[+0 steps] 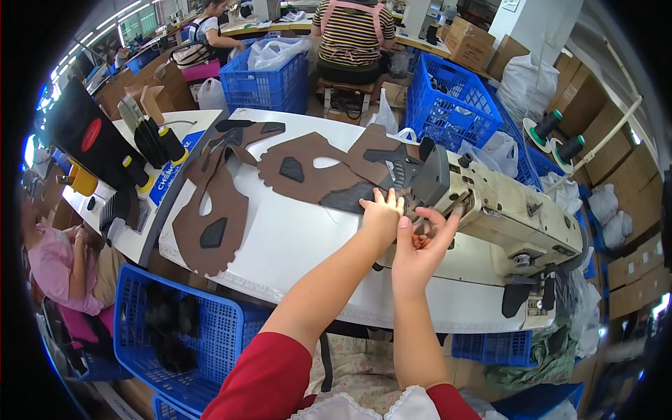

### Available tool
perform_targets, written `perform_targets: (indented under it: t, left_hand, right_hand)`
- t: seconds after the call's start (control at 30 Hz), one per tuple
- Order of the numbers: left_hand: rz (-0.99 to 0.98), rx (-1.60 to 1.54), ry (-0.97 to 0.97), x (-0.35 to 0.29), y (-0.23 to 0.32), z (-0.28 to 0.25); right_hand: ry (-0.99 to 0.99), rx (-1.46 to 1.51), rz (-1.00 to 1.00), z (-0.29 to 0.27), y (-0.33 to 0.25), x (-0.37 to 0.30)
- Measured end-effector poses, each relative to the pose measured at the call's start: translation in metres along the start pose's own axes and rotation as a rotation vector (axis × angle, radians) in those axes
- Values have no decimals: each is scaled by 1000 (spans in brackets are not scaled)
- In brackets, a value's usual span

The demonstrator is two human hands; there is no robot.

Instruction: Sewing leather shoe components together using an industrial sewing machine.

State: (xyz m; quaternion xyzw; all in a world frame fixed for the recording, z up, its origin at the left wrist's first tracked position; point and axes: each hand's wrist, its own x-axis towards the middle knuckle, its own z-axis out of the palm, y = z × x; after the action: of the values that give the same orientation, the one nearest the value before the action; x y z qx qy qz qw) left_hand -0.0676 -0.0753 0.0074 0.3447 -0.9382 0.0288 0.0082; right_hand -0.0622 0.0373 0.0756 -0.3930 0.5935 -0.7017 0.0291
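Observation:
My left hand point(382, 218) lies on the dark edge of a brown cut piece point(301, 164) with black patches, its fingers stretched out beside the sewing machine's head. Palm up, my right hand point(420, 260) is raised against the cream sewing machine point(514, 217), fingertips at the front of its head. A small orange-red thing point(421, 241) shows within its curled fingers; its kind is hidden. The needle area is covered by the machine head and my hands. Another brown piece point(231, 199) with a black patch lies at the left of the white table point(280, 241).
Blue plastic crates stand below left point(189, 343), behind the table point(269, 77) and at the back right point(455, 98). Green thread cones point(549, 124) rise beyond the machine. A second machine station point(133, 154) adjoins on the left, where a person in pink point(63, 266) sits.

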Motion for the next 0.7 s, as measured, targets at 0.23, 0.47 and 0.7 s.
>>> perform_targets:
  t: [0.23, 0.47, 0.7]
  left_hand:
    - [-21, -8, 17, 14, -4, 17]
    - [-68, -31, -31, 27, -3, 8]
    - [-161, -36, 15, 36, -22, 19]
  right_hand:
    - [-96, 348, 17, -25, 17, -25]
    - [-177, 586, 304, -55, 23, -7]
    - [-198, 367, 269, -53, 16, -21]
